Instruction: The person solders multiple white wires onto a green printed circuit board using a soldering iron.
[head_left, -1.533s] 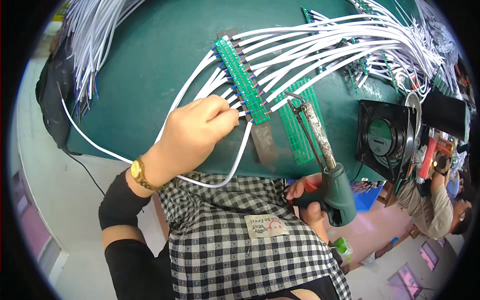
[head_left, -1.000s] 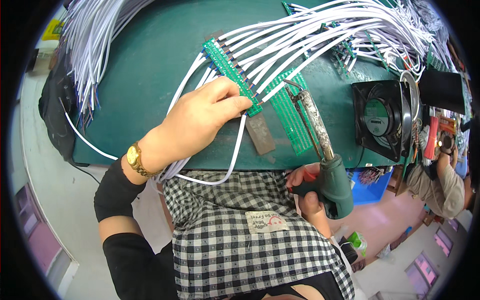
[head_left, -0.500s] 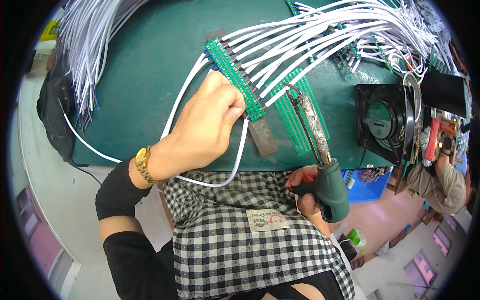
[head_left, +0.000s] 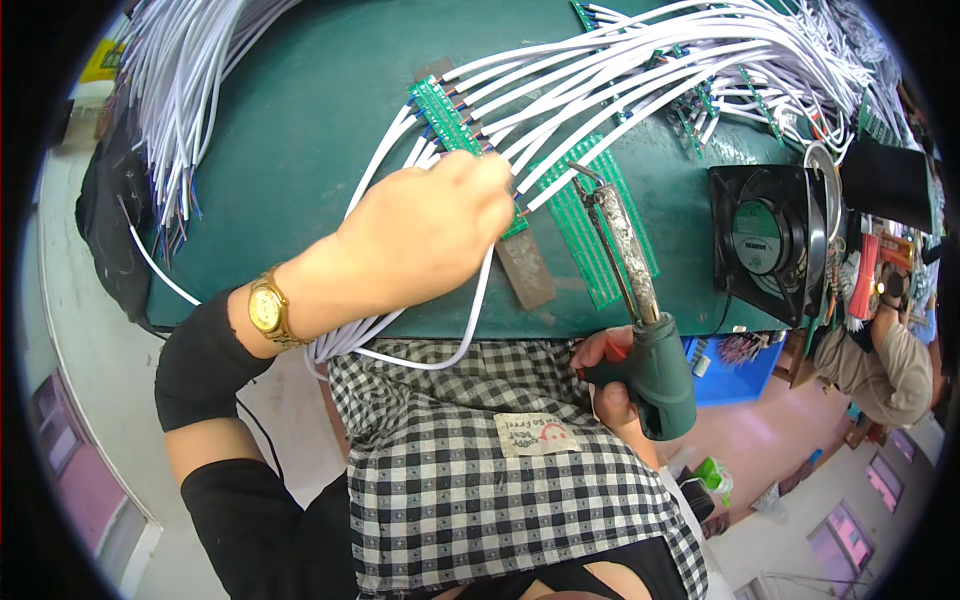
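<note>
- Nearest, before the table's (head_left: 290, 230) near edge: right hand (head_left: 612, 385), its grip closed round the handle of a soldering iron (head_left: 640, 285). Tip points far-left, apart from the board being worked on; no joint is being heated.
- White wires from the left side sag over the near edge toward the checked apron (head_left: 450, 500); one loop (head_left: 479, 300) climbs back to the board's near end.
- Left hand (head_left: 430, 225) lies over the near half of the narrow green board (head_left: 445, 115). Fingers curled, tips hidden; cannot tell whether the grip pinches a wire or only presses.
- Board sits well in from the near edge, slanted, on a brown strip (head_left: 525, 275) that sticks out at both ends.
- Done, as judged: a row of white wires (head_left: 580, 85) meets most of the board's right side; a few (head_left: 378, 160) meet the left side's far half. Middle and near left covered; remaining count unclear.
- Right of it, a wider green panel (head_left: 600, 265) lies flat, no wires seen joined.
- Near right corner: black fan (head_left: 760, 230).
- Toward the far right corner: other green boards, wires attached, seemingly finished.
- Far left corner: thick wire bundle (head_left: 190, 90), coloured ends loose, apparently unused.
</note>
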